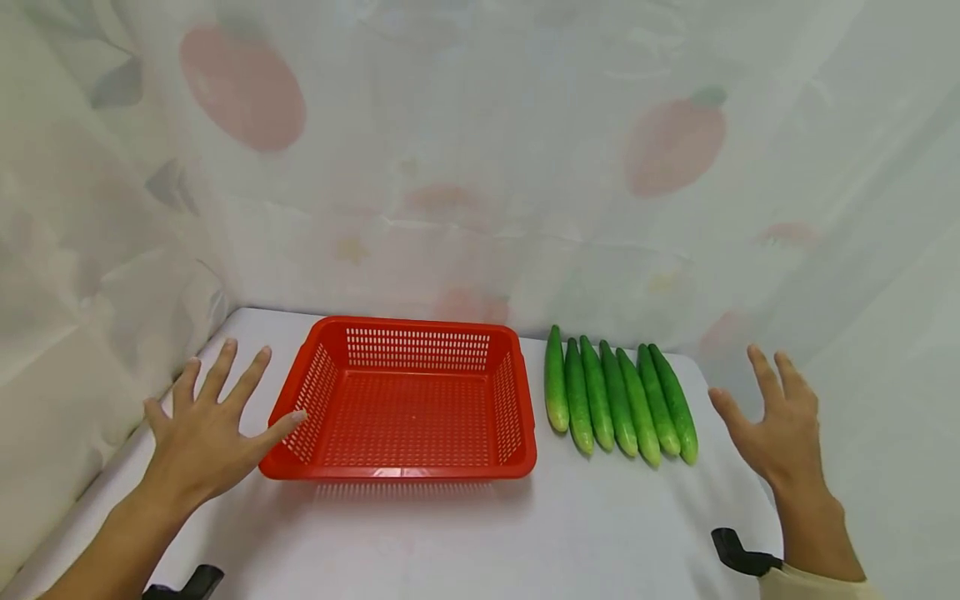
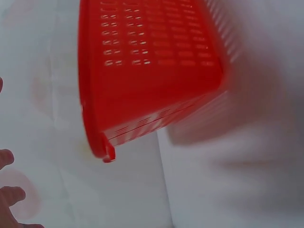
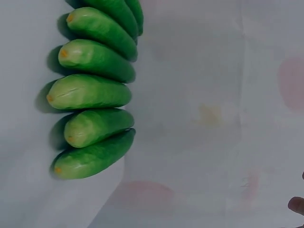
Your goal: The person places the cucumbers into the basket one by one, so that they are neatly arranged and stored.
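My left hand (image 1: pixel 206 437) is raised with its fingers spread, at the left side of a red plastic basket (image 1: pixel 401 473). In the head view its thumb overlaps the basket's left rim; whether it touches cannot be seen. The left wrist view shows the basket's slotted wall (image 2: pixel 156 76) close up, with a few fingertips at the left edge. My right hand (image 1: pixel 783 425) is held up to the right of several green cucumbers (image 1: pixel 615 400), fingers apart and holding nothing. The cucumbers lie side by side in a row, pale ends toward me, also in the right wrist view (image 3: pixel 90 92).
A white table (image 1: pixel 600 533) bears the basket and the cucumbers. Behind it and on both sides hangs a pale curtain (image 1: pixel 480 167) printed with strawberries. Black curved pieces (image 1: pixel 742 554) show by both wrists.
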Motion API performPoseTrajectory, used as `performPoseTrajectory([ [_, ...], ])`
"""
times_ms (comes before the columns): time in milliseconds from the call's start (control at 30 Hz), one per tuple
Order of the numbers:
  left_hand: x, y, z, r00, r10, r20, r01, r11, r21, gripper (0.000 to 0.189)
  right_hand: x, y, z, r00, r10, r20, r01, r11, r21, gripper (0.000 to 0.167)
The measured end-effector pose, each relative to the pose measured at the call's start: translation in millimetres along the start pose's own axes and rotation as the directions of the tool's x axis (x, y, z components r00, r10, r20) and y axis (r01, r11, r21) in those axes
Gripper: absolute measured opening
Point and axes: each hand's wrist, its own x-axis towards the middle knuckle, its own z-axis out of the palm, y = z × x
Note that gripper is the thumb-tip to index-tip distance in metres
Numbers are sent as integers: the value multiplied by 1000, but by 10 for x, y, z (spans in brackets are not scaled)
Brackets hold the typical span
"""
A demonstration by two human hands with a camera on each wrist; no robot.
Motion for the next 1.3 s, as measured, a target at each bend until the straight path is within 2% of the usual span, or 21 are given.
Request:
performPoseTrajectory([
  [467, -126, 17, 397, 1000, 6, 6, -6, 995, -97, 90, -72, 176, 196, 999, 30, 45, -30, 1000, -5, 73],
  [700, -193, -12, 585, 1000, 14, 10, -12, 982, -190, 85, -108, 235, 256, 998, 29, 49, -29, 1000, -5, 72],
  [967, -271, -134, 825, 997, 69, -36, -77, 945, -316, 72, -167, 329, 385, 998, 17, 62, -21, 998, 61, 71],
  [1200, -283, -243, 938, 990, 96, -106, -134, 884, -448, 61, -189, 369, 480, 997, 33, 69, -39, 995, 91, 70],
  [1300, -269, -268, 957, 986, 101, -132, -151, 871, -468, 63, -192, 383, 512, 996, 45, 72, -53, 992, 115, 69],
])
